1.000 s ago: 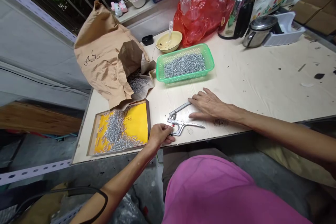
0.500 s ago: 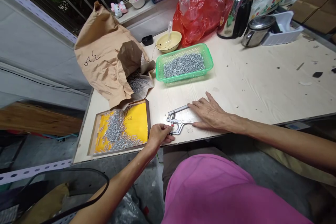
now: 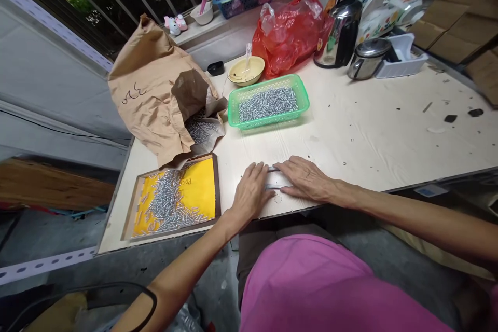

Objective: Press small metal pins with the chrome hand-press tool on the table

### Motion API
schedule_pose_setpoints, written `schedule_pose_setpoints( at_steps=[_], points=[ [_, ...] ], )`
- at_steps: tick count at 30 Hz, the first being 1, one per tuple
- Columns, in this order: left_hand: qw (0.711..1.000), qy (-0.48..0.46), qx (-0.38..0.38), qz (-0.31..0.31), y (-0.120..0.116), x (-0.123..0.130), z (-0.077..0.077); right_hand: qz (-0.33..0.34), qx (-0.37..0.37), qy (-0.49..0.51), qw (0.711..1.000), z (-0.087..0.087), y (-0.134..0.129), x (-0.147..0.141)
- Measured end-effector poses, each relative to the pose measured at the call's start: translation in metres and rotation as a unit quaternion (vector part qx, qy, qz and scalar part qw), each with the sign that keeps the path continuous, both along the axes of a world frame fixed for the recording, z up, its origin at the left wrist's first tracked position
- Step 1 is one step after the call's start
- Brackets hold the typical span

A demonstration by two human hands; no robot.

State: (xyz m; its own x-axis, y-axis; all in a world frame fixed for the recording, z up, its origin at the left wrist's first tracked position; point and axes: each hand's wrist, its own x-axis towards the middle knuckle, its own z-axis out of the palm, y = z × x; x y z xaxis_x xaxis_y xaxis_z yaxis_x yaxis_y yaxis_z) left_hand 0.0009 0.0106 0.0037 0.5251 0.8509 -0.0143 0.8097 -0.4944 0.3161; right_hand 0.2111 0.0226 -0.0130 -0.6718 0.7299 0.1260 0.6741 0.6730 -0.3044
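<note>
Silver spring-loaded hand pliers (image 3: 275,186) lie on the table near its front edge, between my two hands. My left hand (image 3: 250,193) is laid over the head end of the pliers with its fingers curved round it, hiding the jaws and spring. At the other end my right hand (image 3: 309,179) holds the handles, fingers on the upper one and thumb by the lower one. To the left of my left hand, a shallow tray (image 3: 217,187) with a yellow bottom holds a heap of small silver metal pins (image 3: 167,197).
Behind the hands stands a green plastic basket (image 3: 268,123) of similar pins. A brown paper bag (image 3: 146,109) spills pins at the left. Further back are a cream bowl (image 3: 249,78), a red plastic bag (image 3: 286,36), a kettle (image 3: 338,31) and a lidded metal cup (image 3: 368,59).
My left hand has gone from pinching at the pliers' jaw, near a small red part, to covering the head end. The right hand stays at the handles. The view has shifted slightly.
</note>
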Motion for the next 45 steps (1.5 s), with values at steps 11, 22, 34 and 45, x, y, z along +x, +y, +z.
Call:
schedule_pose_setpoints(
  at_steps=[11, 22, 34, 45],
  points=[
    [0.985, 0.122, -0.018, -0.122, 0.023, 0.016, 0.001, -0.049, -0.037, -0.1, 0.993, 0.004, 0.002, -0.012],
    [0.991, 0.135, -0.009, 0.01, 0.001, 0.03, -0.017, 0.035, 0.017, -0.041, 0.998, -0.017, 0.013, -0.007],
    [0.961, 0.156, 0.057, 0.223, -0.047, -0.079, 0.019, 0.032, -0.016, 0.023, 0.999, -0.042, 0.025, 0.01],
    [0.977, 0.176, -0.037, 0.115, -0.047, -0.182, 0.012, 0.023, 0.041, -0.022, 0.999, -0.027, 0.027, -0.023]
  ],
)
